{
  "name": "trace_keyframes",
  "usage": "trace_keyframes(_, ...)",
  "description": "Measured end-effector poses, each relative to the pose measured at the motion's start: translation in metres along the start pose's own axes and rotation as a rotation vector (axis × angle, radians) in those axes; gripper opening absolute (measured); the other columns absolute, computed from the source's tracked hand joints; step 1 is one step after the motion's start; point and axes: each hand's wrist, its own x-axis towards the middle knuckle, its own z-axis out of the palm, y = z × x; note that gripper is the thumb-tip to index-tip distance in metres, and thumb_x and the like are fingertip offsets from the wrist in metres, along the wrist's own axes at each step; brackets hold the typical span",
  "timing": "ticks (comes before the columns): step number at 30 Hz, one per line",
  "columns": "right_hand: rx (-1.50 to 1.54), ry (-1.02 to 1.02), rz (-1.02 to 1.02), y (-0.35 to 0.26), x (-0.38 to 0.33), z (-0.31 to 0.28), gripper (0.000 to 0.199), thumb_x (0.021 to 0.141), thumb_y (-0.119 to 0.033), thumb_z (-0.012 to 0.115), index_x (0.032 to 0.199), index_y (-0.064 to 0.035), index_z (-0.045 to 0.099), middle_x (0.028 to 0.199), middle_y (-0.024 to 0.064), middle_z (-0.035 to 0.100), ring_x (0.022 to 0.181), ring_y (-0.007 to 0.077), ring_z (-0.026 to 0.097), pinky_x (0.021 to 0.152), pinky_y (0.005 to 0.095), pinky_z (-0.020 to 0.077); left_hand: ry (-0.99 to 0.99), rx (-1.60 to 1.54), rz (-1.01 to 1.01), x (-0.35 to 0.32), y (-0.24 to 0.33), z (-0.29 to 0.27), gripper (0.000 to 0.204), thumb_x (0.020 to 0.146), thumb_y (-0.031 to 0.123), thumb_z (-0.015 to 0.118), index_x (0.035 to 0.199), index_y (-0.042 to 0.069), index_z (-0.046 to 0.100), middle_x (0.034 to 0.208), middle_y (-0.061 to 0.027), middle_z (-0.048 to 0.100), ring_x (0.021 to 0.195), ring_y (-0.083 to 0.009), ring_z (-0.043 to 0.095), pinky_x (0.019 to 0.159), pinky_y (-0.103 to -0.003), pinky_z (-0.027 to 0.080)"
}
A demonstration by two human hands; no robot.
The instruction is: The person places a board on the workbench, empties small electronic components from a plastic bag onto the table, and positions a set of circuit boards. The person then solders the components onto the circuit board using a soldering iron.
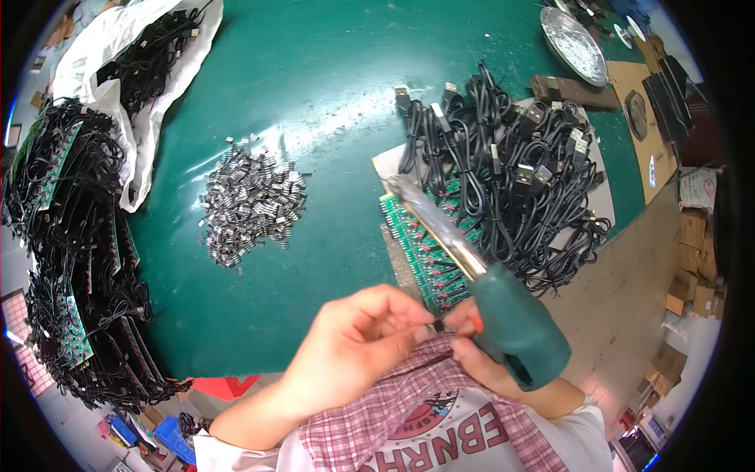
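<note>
My left hand (366, 330) is closed, its thumb and fingertips pinching a small dark piece (438, 323) close to my apron. Fingertips of my right hand (472, 346) meet it from the other side. A green-handled soldering gun (523, 326) with a metal barrel lies across my right hand and appears gripped in it; its body hides most of the palm. The barrel points up and left over a row of green circuit boards (413, 252). Black USB cables (503, 197) lie bundled on and beyond the boards.
Left of centre, small metal connectors (252, 204) form a loose pile. Stacked boards with black cables (86, 259) line the left table edge, below a white sack (145, 157) of cables. A metal dish (574, 47) stands far right. The green table (314, 102) ends near my apron.
</note>
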Motion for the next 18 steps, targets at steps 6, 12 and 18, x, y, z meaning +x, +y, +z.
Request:
trace_keyframes(6, -0.167, -0.041, -0.032, -0.003, 0.003, 0.003, 0.037, 0.073, -0.011, 0.076, 0.107, -0.0066, 0.063, 0.109, 0.0105, 0.058, 0.084, 0.027, 0.063, 0.068, 0.0372, 0.0521, 0.058, 0.27, 0.075, -0.002, -0.012, 0.011, 0.011, 0.092, 0.002, 0.063, 0.102, -0.003, 0.064, 0.087, -0.0019, 0.068, 0.079, -0.0042, 0.062, 0.071, -0.021, 0.051)
trace_keyframes(12, -0.181, -0.063, -0.152, -0.002, 0.01, 0.004, 0.034, 0.073, -0.007, 0.073, 0.106, -0.0043, 0.063, 0.097, 0.0095, 0.063, 0.081, 0.0277, 0.062, 0.069, 0.0362, 0.0511, 0.106, 0.219, 0.023, -0.003, -0.016, 0.016, 0.012, 0.091, 0.002, 0.063, 0.102, -0.002, 0.064, 0.088, -0.0021, 0.07, 0.079, -0.0046, 0.063, 0.07, -0.022, 0.052)
trace_keyframes(18, 0.279, -0.119, 0.125, -0.001, 0.0, -0.002, 0.014, 0.09, -0.005, 0.062, 0.102, -0.0023, 0.056, 0.093, 0.0022, 0.057, 0.08, 0.0075, 0.054, 0.067, 0.0235, 0.0464, 0.289, 0.259, 0.064, 0.009, 0.004, 0.011, 0.006, 0.092, 0.001, 0.056, 0.091, 0.0, 0.062, 0.069, -0.0013, 0.062, 0.057, -0.0036, 0.051, 0.05, -0.021, 0.039)
